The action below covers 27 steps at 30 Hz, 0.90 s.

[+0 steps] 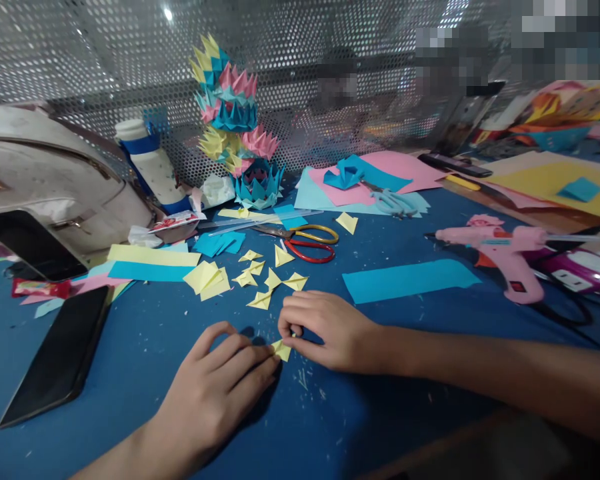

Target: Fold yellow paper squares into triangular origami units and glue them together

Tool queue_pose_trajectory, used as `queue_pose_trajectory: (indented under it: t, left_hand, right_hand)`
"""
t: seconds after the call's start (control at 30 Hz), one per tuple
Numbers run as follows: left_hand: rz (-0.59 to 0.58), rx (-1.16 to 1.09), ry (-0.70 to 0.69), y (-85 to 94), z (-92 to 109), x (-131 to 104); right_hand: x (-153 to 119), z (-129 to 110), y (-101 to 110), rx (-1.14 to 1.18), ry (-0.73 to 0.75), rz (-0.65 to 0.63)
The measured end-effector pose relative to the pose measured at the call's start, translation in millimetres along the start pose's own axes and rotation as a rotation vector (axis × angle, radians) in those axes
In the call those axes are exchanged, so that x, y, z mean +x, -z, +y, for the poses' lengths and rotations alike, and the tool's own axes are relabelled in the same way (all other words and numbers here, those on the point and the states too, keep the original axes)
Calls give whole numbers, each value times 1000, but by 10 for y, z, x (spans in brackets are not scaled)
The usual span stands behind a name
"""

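Left hand (225,380) touching small yellow paper (282,350), just beyond its fingertips

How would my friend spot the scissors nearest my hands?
Find the tall folded-paper tower by the metal mesh. In front of it, slightly right, the scissors lie on the blue table. One handle is red, one yellow; the other pair's handles are light blue.

Matt, creased yellow paper pieces (207,280) and a smooth blue paper strip (410,280) lie on a scuffed blue counter (145,347), near scissors (313,243) with metal blades, a glossy-screened phone (57,360) and a pink plastic glue gun (517,250).
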<state>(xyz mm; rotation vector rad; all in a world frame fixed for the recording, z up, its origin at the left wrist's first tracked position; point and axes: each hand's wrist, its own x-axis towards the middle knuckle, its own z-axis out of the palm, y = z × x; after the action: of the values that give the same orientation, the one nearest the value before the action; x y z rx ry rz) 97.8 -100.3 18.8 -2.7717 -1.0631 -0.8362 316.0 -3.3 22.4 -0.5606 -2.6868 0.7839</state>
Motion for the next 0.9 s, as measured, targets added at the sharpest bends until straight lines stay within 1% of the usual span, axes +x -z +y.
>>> queue_pose_trajectory:
  t: [0.3, 0.4, 0.5, 0.6, 0.73, 0.9]
  left_hand:
    - [-42, -46, -10, 1, -25, -59]
    - [-32, -53, -27, 0, -24, -60]
    - [-21, -48, -27, -3, -21, -51]
    - [-42, -38, -22, 3, -21, -41]
    - [-51, 15, -52, 25, -23, -26]
    - [-48, 35, -12, 30, -12, -17]
  right_hand:
    - [-29, -9, 20, 15, 79, -4]
    - [-34, -24, 27, 26, 89, -9]
    - [-30, -37, 31, 17, 72, -11]
    - [-24, -42, 31, 31, 44, -11]
    - [-20, -43, 31, 52, 14, -16]
    - [-21, -48, 47, 69, -2, -24]
